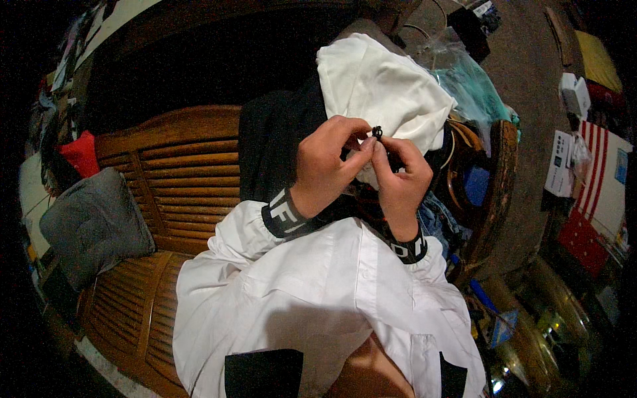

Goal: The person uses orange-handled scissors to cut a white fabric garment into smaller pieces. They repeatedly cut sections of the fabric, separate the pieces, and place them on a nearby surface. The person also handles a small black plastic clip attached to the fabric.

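Between my fingertips is a small black piece (377, 131) with a ring-like top; its exact kind is too small to make out. My left hand (330, 162) pinches it from the left, thumb and index finger together. From the right, my right hand (403, 182) closes on it with thumb and index finger, the tips of both hands touching or nearly so. A white cloth (388, 83) is spread over my lap just beyond the fingers. Dark fabric (279, 142) covers my legs to the left of it.
The slatted wooden bench (179, 179) runs along my left, with a grey cushion (99, 219) and a red cloth (79, 154) on it. To my right are a wooden armrest (501, 192), denim fabric (441, 222) and a plastic bag with teal contents (474, 83). Boxes (559, 162) stand farther right.
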Demonstrator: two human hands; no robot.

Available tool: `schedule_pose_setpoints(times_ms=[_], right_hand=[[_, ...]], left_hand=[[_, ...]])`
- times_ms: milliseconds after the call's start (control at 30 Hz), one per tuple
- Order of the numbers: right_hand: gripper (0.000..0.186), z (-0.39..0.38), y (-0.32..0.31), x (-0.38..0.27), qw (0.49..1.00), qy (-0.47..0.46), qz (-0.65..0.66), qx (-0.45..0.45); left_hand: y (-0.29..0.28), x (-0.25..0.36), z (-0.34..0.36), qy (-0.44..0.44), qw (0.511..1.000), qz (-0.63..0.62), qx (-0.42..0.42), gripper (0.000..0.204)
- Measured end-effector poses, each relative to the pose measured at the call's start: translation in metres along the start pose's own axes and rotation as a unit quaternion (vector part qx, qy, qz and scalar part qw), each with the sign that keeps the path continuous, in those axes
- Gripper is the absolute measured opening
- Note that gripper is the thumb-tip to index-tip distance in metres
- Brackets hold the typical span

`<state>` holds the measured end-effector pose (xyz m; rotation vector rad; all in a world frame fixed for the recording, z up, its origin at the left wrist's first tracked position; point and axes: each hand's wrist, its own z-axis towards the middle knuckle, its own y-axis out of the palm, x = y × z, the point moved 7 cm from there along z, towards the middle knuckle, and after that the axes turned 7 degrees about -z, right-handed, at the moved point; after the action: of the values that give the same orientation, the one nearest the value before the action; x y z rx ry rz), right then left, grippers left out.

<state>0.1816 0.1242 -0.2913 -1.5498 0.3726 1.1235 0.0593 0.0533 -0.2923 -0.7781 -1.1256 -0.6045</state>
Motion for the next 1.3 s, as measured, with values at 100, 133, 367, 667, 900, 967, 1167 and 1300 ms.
schedule_pose_setpoints(times_ms=[100, 133, 367, 667, 900, 967, 1167, 1300], right_hand=[[0.012, 0.000, 0.000, -0.003, 0.999, -0.039, -0.024, 0.009], [0.012, 0.001, 0.000, -0.005, 0.997, -0.064, -0.032, 0.012], [0.012, -0.001, 0.003, -0.012, 0.981, -0.169, -0.099, -0.009], [0.020, 0.000, 0.005, -0.005, 0.970, -0.201, -0.122, -0.064], [0.023, 0.000, 0.008, -0.001, 0.963, -0.214, -0.122, -0.108], [0.022, -0.001, 0.010, 0.002, 0.966, -0.207, -0.113, -0.109], [0.013, -0.002, 0.008, 0.006, 0.980, -0.151, -0.016, -0.127], [0.009, 0.000, 0.009, 0.002, 0.982, -0.154, -0.019, -0.109]], left_hand=[[0.002, -0.005, 0.000, -0.026, 1.000, -0.013, 0.001, 0.015], [0.002, -0.007, 0.000, -0.031, 0.999, -0.020, 0.002, 0.014], [0.009, -0.037, 0.001, -0.208, 0.960, -0.170, -0.081, 0.010], [0.007, -0.031, 0.014, -0.120, 0.974, -0.096, -0.169, 0.009], [0.013, -0.041, 0.013, -0.130, 0.967, -0.095, -0.196, 0.012], [0.015, -0.046, 0.011, -0.137, 0.965, -0.104, -0.200, 0.010], [0.017, -0.056, 0.006, -0.222, 0.937, -0.167, -0.212, 0.006], [0.009, -0.045, 0.008, -0.275, 0.904, -0.266, -0.191, 0.009]])
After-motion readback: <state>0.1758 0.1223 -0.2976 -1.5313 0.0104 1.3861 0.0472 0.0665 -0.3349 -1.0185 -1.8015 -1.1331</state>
